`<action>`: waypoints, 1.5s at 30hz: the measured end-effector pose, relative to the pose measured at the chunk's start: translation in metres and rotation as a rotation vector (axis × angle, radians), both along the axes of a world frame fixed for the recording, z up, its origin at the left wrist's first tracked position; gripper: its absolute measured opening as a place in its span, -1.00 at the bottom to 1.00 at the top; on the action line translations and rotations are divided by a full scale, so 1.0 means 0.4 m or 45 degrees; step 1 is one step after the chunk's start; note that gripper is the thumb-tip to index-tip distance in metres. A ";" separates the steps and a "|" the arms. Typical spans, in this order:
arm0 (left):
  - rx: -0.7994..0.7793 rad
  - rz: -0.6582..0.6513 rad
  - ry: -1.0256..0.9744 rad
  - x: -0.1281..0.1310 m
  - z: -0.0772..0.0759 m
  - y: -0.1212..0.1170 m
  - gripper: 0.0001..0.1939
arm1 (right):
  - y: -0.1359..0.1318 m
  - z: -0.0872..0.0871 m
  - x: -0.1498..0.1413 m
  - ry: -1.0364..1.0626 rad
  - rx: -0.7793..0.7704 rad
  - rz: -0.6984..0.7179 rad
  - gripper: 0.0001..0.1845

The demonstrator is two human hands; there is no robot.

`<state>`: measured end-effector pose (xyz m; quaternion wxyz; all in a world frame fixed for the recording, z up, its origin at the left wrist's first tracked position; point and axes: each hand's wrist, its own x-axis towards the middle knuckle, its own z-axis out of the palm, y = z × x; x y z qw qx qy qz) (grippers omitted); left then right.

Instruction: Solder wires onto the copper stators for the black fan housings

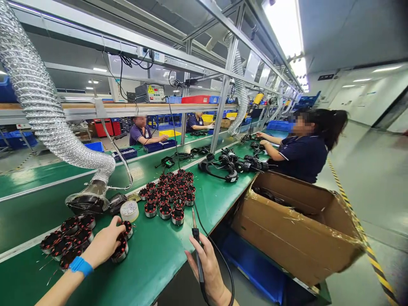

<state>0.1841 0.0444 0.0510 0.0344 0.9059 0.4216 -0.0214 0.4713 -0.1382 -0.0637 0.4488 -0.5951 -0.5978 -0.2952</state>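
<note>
My left hand, with a blue band at the wrist, has its fingers curled on a motor stator with red and black windings. A second stator sits just below those fingers, close against the hand. In my right hand is a soldering iron, held like a pen with its tip pointing up and away over the bench edge. Its black cable runs past my wrist. A cluster of several stators stands in the middle of the green bench. Another group of stators lies left of my left hand.
A fume hood on a silver duct hangs behind my left hand, beside a round white tub. Black headset-like parts lie farther along. A large cardboard box stands at the right, near a seated co-worker.
</note>
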 end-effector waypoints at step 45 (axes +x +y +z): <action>-0.097 0.228 -0.040 -0.248 0.031 -0.013 -0.18 | 0.246 0.043 -0.275 0.036 -0.217 0.345 -0.58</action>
